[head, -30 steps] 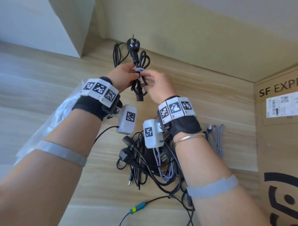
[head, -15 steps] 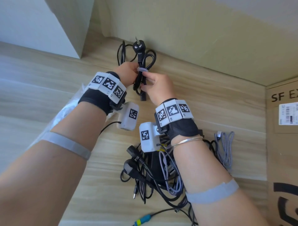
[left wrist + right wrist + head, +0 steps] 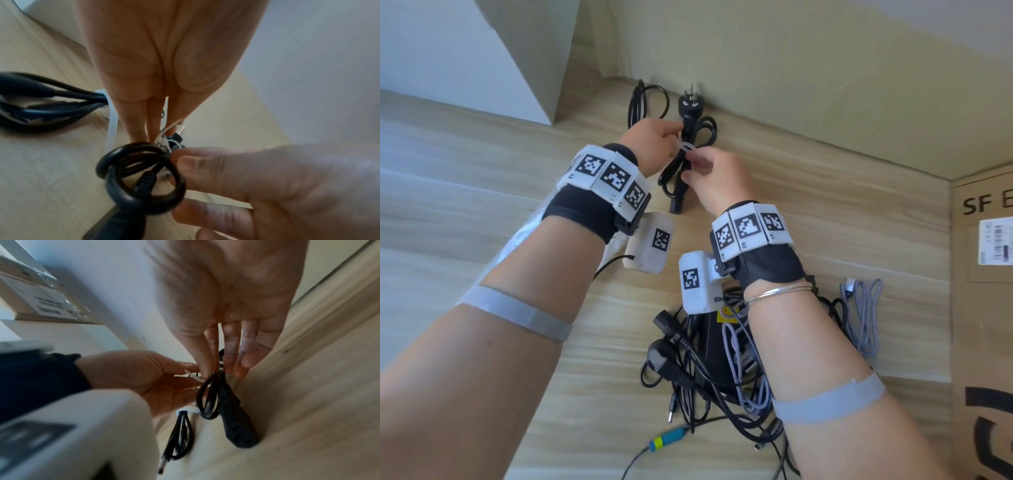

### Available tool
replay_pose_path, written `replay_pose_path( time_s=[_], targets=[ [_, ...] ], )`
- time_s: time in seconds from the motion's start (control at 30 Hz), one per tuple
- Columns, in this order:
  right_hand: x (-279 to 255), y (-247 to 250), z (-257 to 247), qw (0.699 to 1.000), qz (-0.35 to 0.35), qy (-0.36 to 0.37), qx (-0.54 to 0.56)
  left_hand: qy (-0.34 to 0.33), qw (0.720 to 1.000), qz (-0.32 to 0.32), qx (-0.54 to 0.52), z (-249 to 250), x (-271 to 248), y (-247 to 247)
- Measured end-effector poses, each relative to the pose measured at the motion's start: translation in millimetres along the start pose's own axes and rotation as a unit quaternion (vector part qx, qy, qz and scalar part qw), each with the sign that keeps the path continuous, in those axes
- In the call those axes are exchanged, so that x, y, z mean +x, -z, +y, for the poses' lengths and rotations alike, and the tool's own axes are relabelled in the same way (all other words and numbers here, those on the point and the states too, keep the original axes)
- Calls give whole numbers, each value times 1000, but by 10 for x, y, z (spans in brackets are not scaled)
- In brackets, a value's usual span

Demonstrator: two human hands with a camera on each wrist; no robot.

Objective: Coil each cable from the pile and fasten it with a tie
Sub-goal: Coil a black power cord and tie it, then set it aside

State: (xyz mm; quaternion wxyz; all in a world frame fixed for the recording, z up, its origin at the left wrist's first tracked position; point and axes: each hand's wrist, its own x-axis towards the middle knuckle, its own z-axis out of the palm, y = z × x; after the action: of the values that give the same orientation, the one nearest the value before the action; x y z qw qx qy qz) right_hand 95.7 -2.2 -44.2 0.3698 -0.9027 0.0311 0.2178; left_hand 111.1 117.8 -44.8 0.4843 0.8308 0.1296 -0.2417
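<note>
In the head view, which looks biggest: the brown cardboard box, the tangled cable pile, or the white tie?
1. Brown cardboard box, though cut off by the frame
2. Tangled cable pile
3. White tie

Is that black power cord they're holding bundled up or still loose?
Bundled: the black power cord is folded into loops, a white tie round its middle, pinched by both hands.

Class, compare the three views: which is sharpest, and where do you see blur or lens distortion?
Head view: sharpest, the coiled power cable and white tie crisp, edges bowed. Left wrist view: right hand soft, palm stretched. Right wrist view: left hand and foreground device blurred.
</note>
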Motion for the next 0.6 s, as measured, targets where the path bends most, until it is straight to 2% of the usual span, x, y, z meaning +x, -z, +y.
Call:
replay_pose_path(
  time_s=[0.23,0.6],
  targets=[
    [-86,111,-27,1000,12,7,-12,-3,999,28,25,93,-142,3],
    [-495,390,98,999,13,21,-42,-73,988,133,30,380,-554,-205]
  ],
)
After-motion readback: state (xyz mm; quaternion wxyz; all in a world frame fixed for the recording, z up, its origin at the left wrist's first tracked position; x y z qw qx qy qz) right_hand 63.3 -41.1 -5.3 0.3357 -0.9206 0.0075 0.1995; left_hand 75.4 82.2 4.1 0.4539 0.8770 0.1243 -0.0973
